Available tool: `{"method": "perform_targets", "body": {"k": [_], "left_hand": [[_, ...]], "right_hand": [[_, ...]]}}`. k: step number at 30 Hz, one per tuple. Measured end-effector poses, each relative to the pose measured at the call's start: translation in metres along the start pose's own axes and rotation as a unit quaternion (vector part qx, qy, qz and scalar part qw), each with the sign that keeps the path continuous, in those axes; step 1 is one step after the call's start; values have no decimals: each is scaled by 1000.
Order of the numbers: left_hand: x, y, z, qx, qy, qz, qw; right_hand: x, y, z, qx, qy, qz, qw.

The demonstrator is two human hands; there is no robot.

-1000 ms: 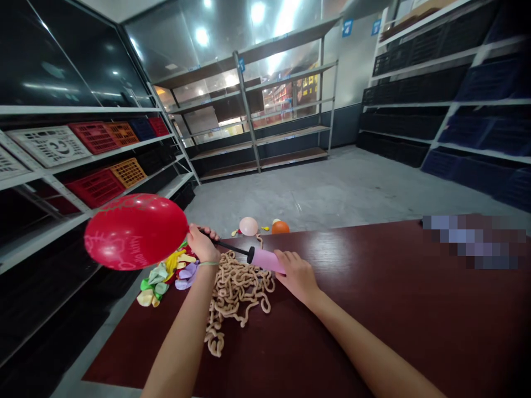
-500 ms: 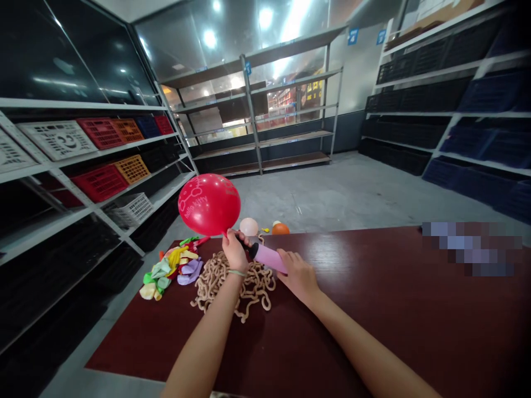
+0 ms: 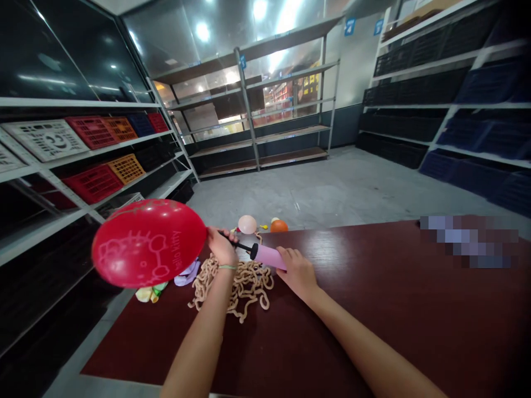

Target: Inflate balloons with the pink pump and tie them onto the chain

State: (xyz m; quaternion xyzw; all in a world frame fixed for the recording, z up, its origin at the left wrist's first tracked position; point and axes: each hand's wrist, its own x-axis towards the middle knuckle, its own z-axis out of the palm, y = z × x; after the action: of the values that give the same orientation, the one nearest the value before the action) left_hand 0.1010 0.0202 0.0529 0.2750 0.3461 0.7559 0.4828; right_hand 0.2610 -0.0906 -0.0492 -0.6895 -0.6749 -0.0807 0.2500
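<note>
A large red balloon [image 3: 149,243] with "hello kitty" printed on it swells out to the left of my left hand [image 3: 224,246]. The fingers of that hand are closed around the balloon's neck and the black end of a hand pump. A black rod shows between this hand and the pump's pink barrel [image 3: 267,256]. My right hand [image 3: 297,273] is wrapped round the barrel. Beneath my left wrist lies a heap of tan, twisted cords [image 3: 249,284]. Limp purple balloons [image 3: 187,273] and pale yellow and green ones [image 3: 149,292] lie partly hidden behind the red balloon.
Past the far edge of the dark red table [image 3: 352,298] are a pale pink balloon [image 3: 247,224] and an orange one [image 3: 279,225]. A blurred-out item [image 3: 464,240] lies at the table's right. Shelves with crates [image 3: 93,182] stand on the left, others at the back and right.
The red balloon has grown and swung left and downward, now covering many of the limp balloons. My left hand has moved left, and more of the black rod shows. My right hand stays nearly still.
</note>
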Motion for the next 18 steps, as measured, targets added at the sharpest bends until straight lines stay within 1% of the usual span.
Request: {"method": "perform_targets", "body": {"k": [3, 4, 6, 11, 13, 18], "left_hand": [[-29, -26, 5, 2, -29, -32, 999], [-35, -31, 6, -2, -36, -37, 999], [-41, -33, 6, -6, -39, -37, 999], [-38, -13, -1, 18, -42, 1, 999], [-36, -5, -5, 35, -53, 1, 998], [-34, 7, -15, 124, -62, 14, 990]], "right_hand": [[0, 2, -3, -3, 4, 18, 1000], [0, 2, -4, -1, 7, 23, 1000], [-1, 2, -5, 6, 11, 23, 1000], [-3, -1, -2, 20, 20, -25, 999], [-4, -2, -1, 22, 26, -43, 998], [-8, -3, -3, 21, 46, -69, 996]]}}
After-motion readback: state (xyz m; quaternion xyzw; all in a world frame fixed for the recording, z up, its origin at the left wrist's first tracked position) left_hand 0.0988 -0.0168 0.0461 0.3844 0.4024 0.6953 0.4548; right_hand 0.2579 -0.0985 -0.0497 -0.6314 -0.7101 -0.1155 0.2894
